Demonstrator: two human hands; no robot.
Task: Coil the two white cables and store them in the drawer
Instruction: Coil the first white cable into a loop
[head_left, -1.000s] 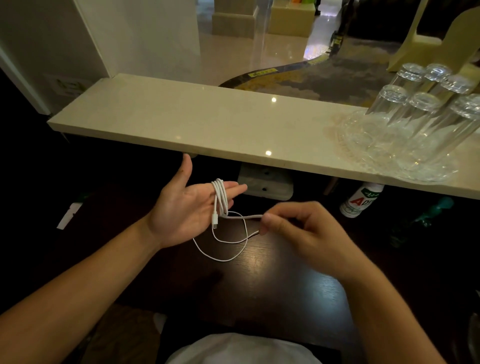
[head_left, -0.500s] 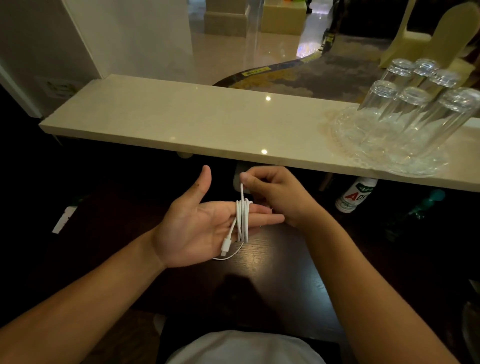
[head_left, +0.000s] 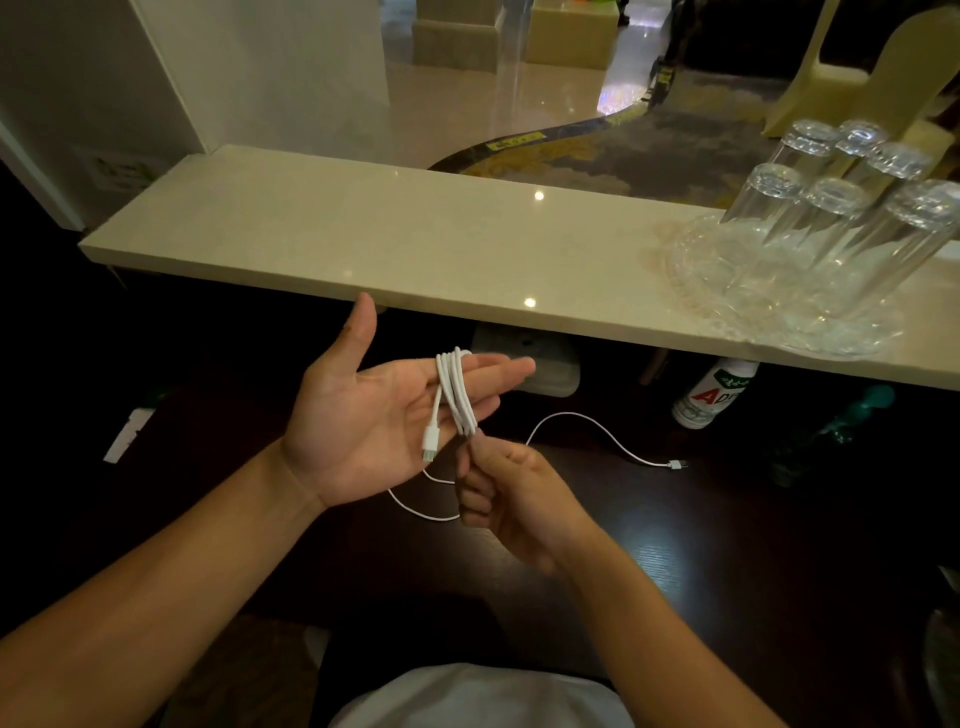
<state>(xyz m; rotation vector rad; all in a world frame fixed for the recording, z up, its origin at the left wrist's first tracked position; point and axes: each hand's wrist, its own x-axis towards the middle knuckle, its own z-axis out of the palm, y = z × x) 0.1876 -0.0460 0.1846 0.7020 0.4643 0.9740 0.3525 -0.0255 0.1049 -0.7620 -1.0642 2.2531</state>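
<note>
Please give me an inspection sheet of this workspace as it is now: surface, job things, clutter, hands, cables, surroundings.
Surface: dark table, glossy.
Job's things: white cable, wound round fingers of the left hand; drawer and second cable not seen.
Clutter: bottle under the stone shelf.
Hands: left hand open, palm up, carrying the coil; right hand pinches the cable below it.
Cables: loose tail lies on the table, plug at its right end.
Surroundings: stone shelf carries upturned glasses on a glass tray.
</note>
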